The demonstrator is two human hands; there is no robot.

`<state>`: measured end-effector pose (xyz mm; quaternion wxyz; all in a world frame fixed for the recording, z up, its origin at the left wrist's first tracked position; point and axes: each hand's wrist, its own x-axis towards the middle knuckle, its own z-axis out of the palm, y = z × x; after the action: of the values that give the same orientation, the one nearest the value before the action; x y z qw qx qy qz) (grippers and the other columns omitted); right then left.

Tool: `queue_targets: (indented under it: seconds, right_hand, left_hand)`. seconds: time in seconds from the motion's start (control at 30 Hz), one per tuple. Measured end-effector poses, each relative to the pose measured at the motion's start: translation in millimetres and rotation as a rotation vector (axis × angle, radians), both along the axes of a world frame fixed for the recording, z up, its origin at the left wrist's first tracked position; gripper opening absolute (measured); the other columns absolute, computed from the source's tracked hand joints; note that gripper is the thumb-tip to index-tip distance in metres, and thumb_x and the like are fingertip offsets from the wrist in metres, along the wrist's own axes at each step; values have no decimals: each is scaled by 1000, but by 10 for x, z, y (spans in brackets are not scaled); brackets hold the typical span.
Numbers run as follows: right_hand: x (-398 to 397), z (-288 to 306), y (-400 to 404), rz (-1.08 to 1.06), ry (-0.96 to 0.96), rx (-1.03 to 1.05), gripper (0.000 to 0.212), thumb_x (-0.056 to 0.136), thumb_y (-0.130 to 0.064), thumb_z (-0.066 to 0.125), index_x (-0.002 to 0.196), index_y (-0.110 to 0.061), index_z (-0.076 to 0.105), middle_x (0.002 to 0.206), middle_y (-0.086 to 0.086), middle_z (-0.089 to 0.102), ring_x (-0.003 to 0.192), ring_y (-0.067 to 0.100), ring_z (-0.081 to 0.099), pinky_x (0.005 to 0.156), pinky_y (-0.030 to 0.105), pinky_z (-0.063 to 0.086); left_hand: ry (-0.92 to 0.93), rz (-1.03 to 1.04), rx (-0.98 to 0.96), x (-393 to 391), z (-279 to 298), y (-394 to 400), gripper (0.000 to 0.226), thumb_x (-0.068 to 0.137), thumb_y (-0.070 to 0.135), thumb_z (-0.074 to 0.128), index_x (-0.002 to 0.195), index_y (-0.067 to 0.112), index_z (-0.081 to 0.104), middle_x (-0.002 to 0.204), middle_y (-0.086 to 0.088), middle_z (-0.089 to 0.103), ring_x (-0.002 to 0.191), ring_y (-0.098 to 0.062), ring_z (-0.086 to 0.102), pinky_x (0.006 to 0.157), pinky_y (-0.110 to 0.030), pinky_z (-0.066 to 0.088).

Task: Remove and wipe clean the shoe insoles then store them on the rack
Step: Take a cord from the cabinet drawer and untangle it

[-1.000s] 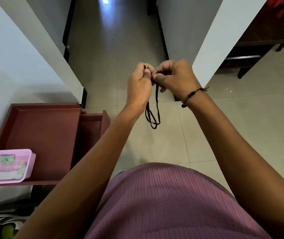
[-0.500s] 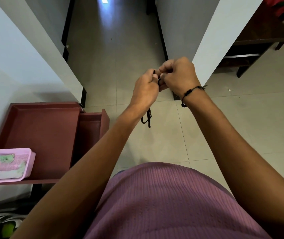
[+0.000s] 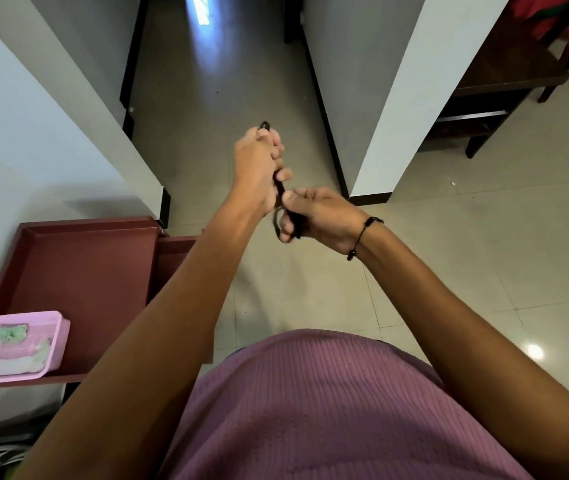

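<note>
Black cord [image 3: 280, 188] mostly hidden inside both hands [image 3: 290, 199], fingertips motion-blurred.

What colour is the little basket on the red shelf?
Pink. The basket shows best in the head view, at the lower left.

- black cord [image 3: 280, 188]
- black bead bracelet [image 3: 362, 233]
- mauve ribbed shirt [image 3: 310, 410]
- dark red rack [image 3: 86, 271]
- pink mesh basket [image 3: 53, 341], green and white cloths [image 3: 16, 351] inside
- beige tiled floor [image 3: 449, 254]
- white walls [image 3: 16, 116], black skirting

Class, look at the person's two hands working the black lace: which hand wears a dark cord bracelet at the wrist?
The right hand, the lower one, wears the cord bracelet; the left hand, raised higher on the black lace, has a bare wrist.
</note>
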<state>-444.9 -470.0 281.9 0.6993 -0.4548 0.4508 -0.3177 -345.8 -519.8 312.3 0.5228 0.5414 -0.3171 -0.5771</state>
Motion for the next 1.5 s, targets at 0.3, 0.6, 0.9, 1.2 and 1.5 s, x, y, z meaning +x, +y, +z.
queue_targets:
  seconds: [0.3, 0.6, 0.9, 1.2, 1.5]
  right_hand:
    - [-354, 425, -54, 231, 692, -170, 31, 99, -14, 38, 78, -11, 60, 58, -2, 39, 50, 9, 38, 57, 24, 43]
    - [-210, 620, -199, 158, 1162, -592, 26, 90, -6, 48, 100, -10, 71, 86, 9, 65, 77, 22, 53, 62, 25, 37]
    - [-55, 567, -419, -85, 1083, -819, 21, 81, -4, 56, 102, -9, 59, 85, 9, 66, 82, 26, 60, 73, 34, 49]
    - [-148, 599, -534, 301, 807, -739, 19, 86, -10, 65, 104, -13, 67, 85, -8, 65, 76, -3, 56, 70, 13, 45]
    - [-86, 464, -719, 255, 913, -857, 8, 85, -11, 64, 90, -4, 64, 80, -4, 58, 76, 12, 51, 64, 17, 36]
  left_hand:
    - [-1096, -163, -271, 527, -360, -119, 25, 97, 11, 33, 88, 5, 55, 90, -12, 64, 78, -26, 59, 71, -38, 49]
    - [-690, -132, -301, 338, -253, -82, 27, 96, 4, 33, 77, 12, 51, 71, -4, 59, 58, -14, 55, 55, -24, 45]
    - [-217, -336, -154, 74, -115, 33, 24, 102, 9, 31, 91, 12, 52, 48, 3, 55, 36, -8, 39, 38, -22, 30]
    - [90, -618, 16, 424, -174, 6, 55, 102, 14, 36, 148, 24, 8, 53, 1, 47, 36, -2, 28, 41, -17, 18]
    - [37, -751, 12, 611, -258, -126, 33, 101, 7, 37, 134, 13, 38, 64, -1, 44, 44, -4, 32, 47, -17, 30]
